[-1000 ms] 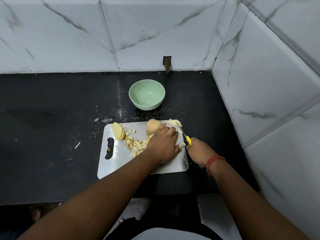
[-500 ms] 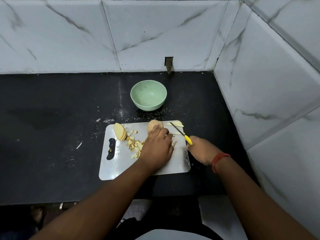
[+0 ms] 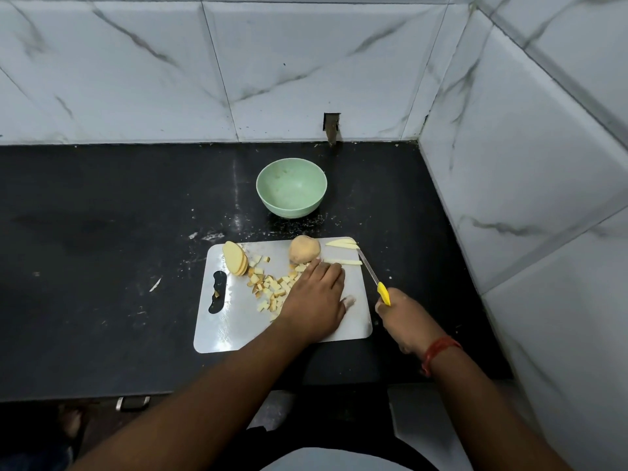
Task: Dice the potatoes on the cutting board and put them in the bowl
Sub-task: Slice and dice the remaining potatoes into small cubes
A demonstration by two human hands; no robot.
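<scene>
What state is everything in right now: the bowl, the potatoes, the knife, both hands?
Bowl: upright on the counter, no potato inside.
Cutting board: flat on the counter.
Diced potato: loose pile on the board.
Potato slices: stacked, leaning, uncut.
Potato chunk: undiced.
Potato sticks: lying at the board's far right corner.
Knife: held, blade over the board.
Left hand: flat on the board.
Right hand: grips the knife handle.

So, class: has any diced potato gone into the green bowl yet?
No, the green bowl holds nothing; the diced potato lies on the cutting board.
</scene>
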